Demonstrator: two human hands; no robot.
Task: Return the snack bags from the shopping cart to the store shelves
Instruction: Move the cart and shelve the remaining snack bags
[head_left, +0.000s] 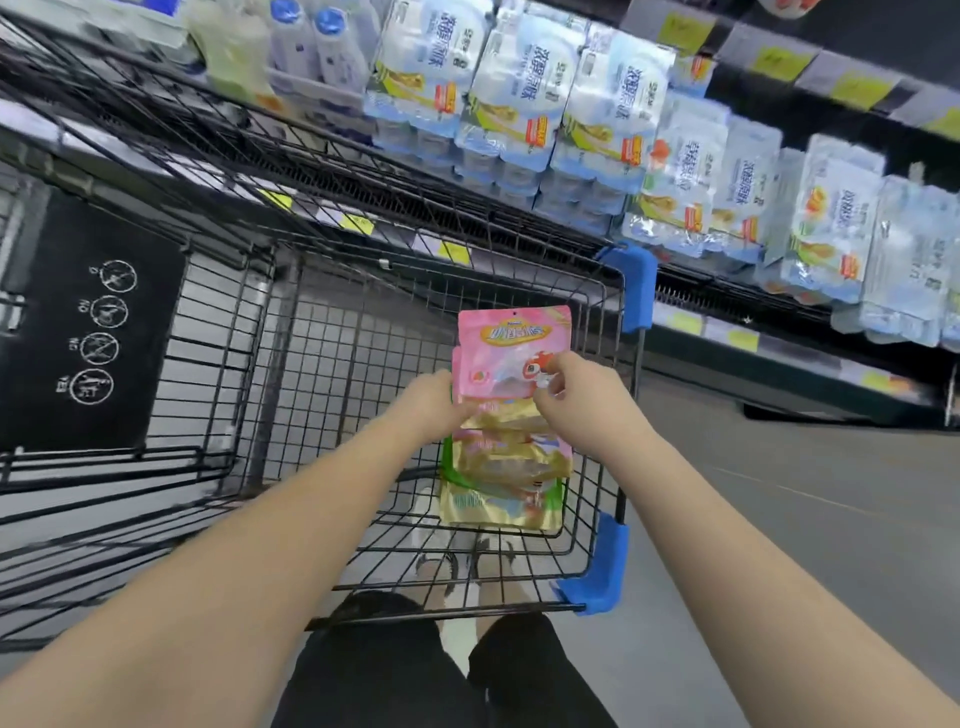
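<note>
Dark store shelves (727, 330) rise just past the black wire shopping cart (218, 338). Over the cart's right side is a fanned stack of pink and gold foil snack bags (511, 338), long axis pointing to the cart's far end. The left hand (436, 400) grips the stack's left edge and the right hand (576, 395) pinches its right.

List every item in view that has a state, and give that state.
Snack bags: overlapped stack, pink on top, held by both hands.
Left hand: holds stack's left edge.
Right hand: pinches top pink bag.
Shopping cart: stands beside shelves.
Shelf packs: upright, in rows.
</note>
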